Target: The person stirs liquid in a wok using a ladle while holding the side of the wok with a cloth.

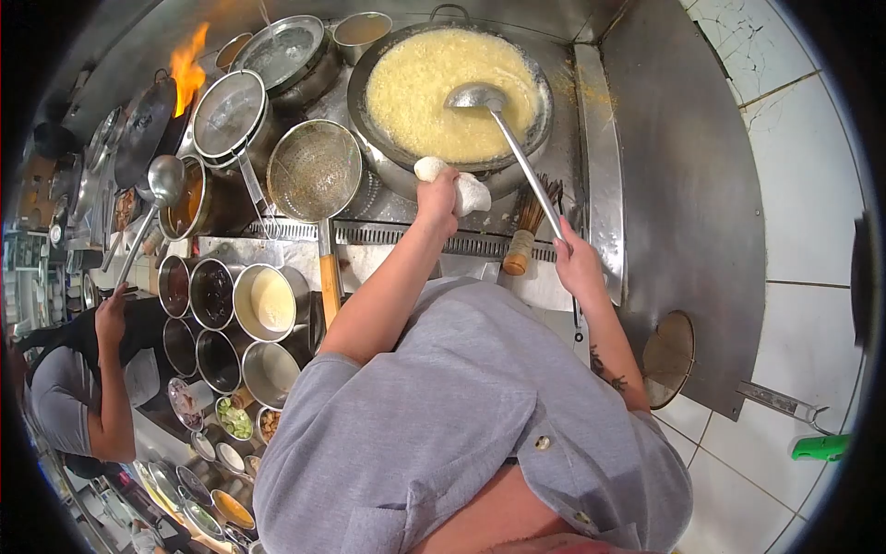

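A large wok (544,120) holds a bubbling pale-yellow mixture. My left hand (437,200) is closed on a white cloth (472,195) at the near rim of the wok. In my right hand (580,263) is the long handle of a metal ladle (477,96), its bowl resting in the mixture toward the right side. The handle slants down from the bowl to my fingers. Between my hands, below the wok, lies a bamboo brush (520,251) with dark bristles.
A round strainer (315,172) with a wooden handle sits left of the wok. Metal pots (270,300) line the left side. Farther left, a co-worker's hand (111,319) holds another ladle (166,181). Flames (187,69) rise beside a dark wok (146,129).
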`<state>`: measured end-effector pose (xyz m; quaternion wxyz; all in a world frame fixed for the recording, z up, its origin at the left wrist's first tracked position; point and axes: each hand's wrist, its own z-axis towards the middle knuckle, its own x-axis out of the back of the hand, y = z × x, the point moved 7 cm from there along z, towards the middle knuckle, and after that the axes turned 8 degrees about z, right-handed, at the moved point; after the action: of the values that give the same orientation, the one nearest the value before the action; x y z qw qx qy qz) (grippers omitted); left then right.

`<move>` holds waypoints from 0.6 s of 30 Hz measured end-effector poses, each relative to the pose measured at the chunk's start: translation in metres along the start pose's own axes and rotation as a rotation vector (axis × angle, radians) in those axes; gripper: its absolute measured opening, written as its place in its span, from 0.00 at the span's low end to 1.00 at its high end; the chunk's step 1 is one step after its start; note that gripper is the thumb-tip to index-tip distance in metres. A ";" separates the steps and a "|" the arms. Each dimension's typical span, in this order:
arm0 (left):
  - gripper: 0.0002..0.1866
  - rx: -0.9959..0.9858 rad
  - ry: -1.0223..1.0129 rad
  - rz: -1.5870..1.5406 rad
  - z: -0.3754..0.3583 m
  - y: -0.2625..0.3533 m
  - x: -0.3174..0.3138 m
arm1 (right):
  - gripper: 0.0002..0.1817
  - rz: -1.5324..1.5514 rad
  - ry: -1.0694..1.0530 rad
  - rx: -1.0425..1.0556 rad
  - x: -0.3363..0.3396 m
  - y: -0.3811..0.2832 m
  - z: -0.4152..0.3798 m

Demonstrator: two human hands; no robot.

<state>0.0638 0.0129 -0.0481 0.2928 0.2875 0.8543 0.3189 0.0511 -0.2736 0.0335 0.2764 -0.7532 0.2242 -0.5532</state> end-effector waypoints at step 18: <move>0.20 -0.048 -0.026 -0.013 -0.003 0.003 0.001 | 0.26 -0.130 0.042 0.130 -0.018 -0.034 0.091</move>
<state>0.0621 0.0138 -0.0442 0.3129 0.2793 0.8443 0.3335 0.1345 -0.2215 0.0217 0.2835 -0.7347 0.1441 -0.5992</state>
